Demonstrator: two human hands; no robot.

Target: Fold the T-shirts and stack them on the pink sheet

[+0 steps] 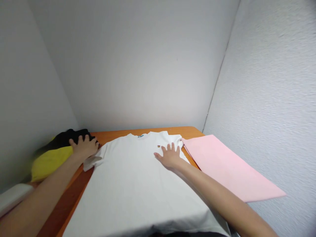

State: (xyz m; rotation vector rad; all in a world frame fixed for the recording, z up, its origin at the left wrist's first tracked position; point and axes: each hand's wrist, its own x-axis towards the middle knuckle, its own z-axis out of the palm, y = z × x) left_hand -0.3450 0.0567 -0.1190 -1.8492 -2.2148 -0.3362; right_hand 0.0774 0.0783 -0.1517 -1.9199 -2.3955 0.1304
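A white T-shirt [130, 184] lies spread out flat, its neckline toward the back wall and a small emblem on the chest. My right hand [170, 157] rests on the upper chest beside that emblem, fingers spread. Off the shirt's left sleeve, my left hand [86, 147] is held with fingers apart at a black cloth [67, 136] and a yellow cloth [53, 161]; whether it touches them I cannot tell. Neither hand grips anything. The shirt's lower hem hangs toward me at the bottom of the view.
Beneath the shirt is an orange-brown wooden table [182, 131], against white walls at the back and sides. A folded pink cloth [229, 168] lies at the right, reaching past the table's edge. A white object [14, 196] is at the far left.
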